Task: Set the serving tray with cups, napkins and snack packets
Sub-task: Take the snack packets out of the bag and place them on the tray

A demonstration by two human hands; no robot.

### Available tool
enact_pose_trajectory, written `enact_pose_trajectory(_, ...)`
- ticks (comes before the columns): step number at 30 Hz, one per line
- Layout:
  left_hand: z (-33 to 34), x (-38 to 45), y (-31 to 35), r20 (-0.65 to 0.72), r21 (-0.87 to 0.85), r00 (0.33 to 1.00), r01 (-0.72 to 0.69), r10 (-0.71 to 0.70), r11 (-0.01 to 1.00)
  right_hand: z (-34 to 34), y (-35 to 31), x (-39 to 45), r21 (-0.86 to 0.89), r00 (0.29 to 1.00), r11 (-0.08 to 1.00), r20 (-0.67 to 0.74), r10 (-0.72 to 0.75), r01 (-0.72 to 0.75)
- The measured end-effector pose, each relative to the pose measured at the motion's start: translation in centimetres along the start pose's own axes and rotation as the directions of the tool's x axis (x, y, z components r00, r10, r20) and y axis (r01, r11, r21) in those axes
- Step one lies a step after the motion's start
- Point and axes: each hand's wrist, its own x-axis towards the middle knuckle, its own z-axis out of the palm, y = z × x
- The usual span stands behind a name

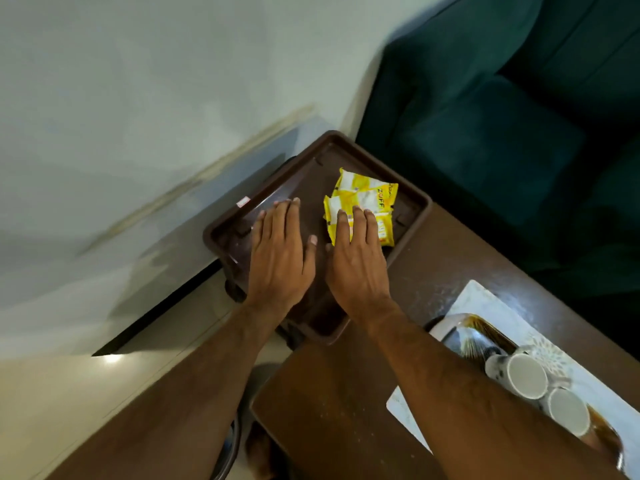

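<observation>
I see a dark brown rectangular plastic serving tray point(412, 216) sitting at the far end of a dark brown wooden tabletop point(346, 403), its far left side overhanging the tabletop edge above the pale floor point(62, 393). Yellow-and-white snack packets point(363, 199) lie in a small overlapping pile on the right half of the tray floor, near the right rim; I can't tell the exact count, looks like two or three. Left hand point(280, 251) is flat, palm down, fingers stretched and together, over the bare left-centre of the tray; grip released, nothing in it. Right hand point(356, 261) is also flat and palm down just beside the left one, thumbs nearly touching; its fingertips point(369, 216) lie on the near edge of the packet pile. Grip released there too, pressing or resting rather than grasping. Can't tell if either palm actually touches the tray floor. At lower right, well apart from the tray, a white patterned placemat point(485, 299) lies on the tabletop with two white ceramic cups point(526, 375) tipped on their sides, mouths facing the camera, one just beside the other. A shiny brown-and-gold striped item point(485, 332) lies on the mat next to them; too blurred to identify. No cup is on the tray. A dark teal upholstered sofa point(502, 133) stands just beyond the right side of the tabletop, grey-white wall point(138, 81) at left.
</observation>
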Motion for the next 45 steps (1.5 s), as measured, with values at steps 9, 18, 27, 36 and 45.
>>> enact_pose_trajectory(9,5.1,3.9,3.3,0.121,-0.157,0.993,0.021,-0.002,0.987,1.6,4.5,3.5,0.292,0.943,0.899,0.039,0.331,-0.328)
enact_pose_trajectory(18,7.8,6.1,3.2,0.116,-0.269,0.993,0.067,-0.037,0.961,2.9,5.3,6.0,0.384,0.891,0.821,0.009,0.454,-0.423)
enact_pose_trajectory(27,7.3,8.1,2.4,0.127,-0.672,0.926,0.344,-0.356,0.655,1.5,3.6,6.6,0.484,0.912,0.868,-0.296,0.283,-0.112)
enact_pose_trajectory(36,5.7,9.7,-2.7,0.718,-0.695,0.612,0.651,-0.331,-0.306,3.4,1.7,4.9,0.259,0.88,0.866,-0.339,-0.333,0.427)
enact_pose_trajectory(45,5.2,9.3,-3.4,0.713,-0.622,0.644,0.763,-0.278,0.174,3.2,3.4,6.9,0.327,0.943,0.933,-0.33,-0.037,0.151)
